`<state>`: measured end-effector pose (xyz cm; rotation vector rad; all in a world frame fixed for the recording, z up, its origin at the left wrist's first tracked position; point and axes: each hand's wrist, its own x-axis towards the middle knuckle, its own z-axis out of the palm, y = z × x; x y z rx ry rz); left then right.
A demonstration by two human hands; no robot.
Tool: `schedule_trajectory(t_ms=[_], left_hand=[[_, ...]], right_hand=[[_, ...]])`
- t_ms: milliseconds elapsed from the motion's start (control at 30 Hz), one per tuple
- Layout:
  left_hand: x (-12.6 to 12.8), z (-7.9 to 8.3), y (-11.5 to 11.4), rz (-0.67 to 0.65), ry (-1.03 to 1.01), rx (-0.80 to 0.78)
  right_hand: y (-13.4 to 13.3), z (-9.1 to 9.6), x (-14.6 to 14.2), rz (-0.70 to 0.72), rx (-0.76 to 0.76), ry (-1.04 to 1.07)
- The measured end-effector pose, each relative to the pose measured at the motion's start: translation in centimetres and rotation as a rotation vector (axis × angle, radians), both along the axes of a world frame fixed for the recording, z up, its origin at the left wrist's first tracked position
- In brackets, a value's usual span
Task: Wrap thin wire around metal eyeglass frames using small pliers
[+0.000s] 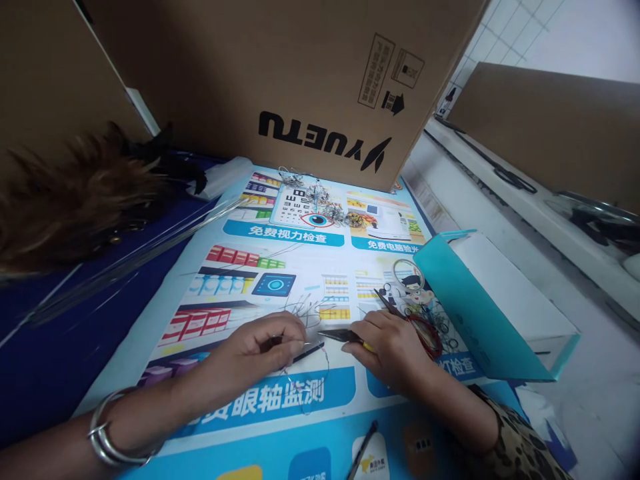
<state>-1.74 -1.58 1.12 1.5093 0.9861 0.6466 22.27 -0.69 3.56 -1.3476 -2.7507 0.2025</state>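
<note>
Head view: the left hand is pinching a thin wire in its fingers; at its three o'clock, the right hand is gripping pliers with curled fingers.

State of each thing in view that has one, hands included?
Left hand: pinched on thin wire
Right hand: closed around pliers
Pliers: gripped, tips toward left hand
Teal box: open
Cardboard box: lettering upside down
Wire bundles: tangled
Bangles: worn
</note>
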Motion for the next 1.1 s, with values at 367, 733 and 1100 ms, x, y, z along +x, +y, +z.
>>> schedule_trajectory(t_ms=[367, 733, 1100], left_hand=[[0.0, -0.8, -0.1, -0.064, -0.009, 0.053], [0.2, 0.5, 0.1, -0.094, -0.030, 0.016], [-0.2, 0.5, 0.1, -0.157, 0.075, 0.047]], right_hand=[[0.1, 0.1, -0.5, 0.008, -0.190, 0.085], [0.5, -0.7, 0.0, -0.074, -0.127, 0.126], [0.6, -1.3, 0.3, -0.128, -0.122, 0.203]])
